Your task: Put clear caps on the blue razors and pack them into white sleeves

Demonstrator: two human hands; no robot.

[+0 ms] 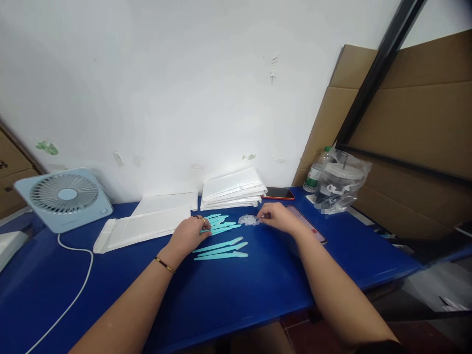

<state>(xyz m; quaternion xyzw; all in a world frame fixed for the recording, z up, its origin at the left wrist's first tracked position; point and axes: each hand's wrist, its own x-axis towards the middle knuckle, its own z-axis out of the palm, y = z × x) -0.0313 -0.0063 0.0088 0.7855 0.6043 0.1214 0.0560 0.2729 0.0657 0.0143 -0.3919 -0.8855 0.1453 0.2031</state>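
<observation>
My left hand point(192, 233) is at the left end of a loose pile of turquoise eyebrow razors point(223, 226), fingers closed on the handle end of one razor. Nearer to me, three more turquoise razors point(221, 249) lie side by side, pale tips to the right. A small heap of clear plastic caps point(248, 220) sits right of the pile. At its right edge my right hand point(273, 216) pinches, thumb and forefinger together, on what looks like one clear cap; the fingertips partly hide it.
White padded mailers point(232, 189) are stacked by the wall, with others point(147, 226) flat at left. A blue fan point(67, 196) with a white cable stands far left. Two phones point(278, 192), a bottle point(313, 174) and a bagged cup point(341, 179) occupy the right side.
</observation>
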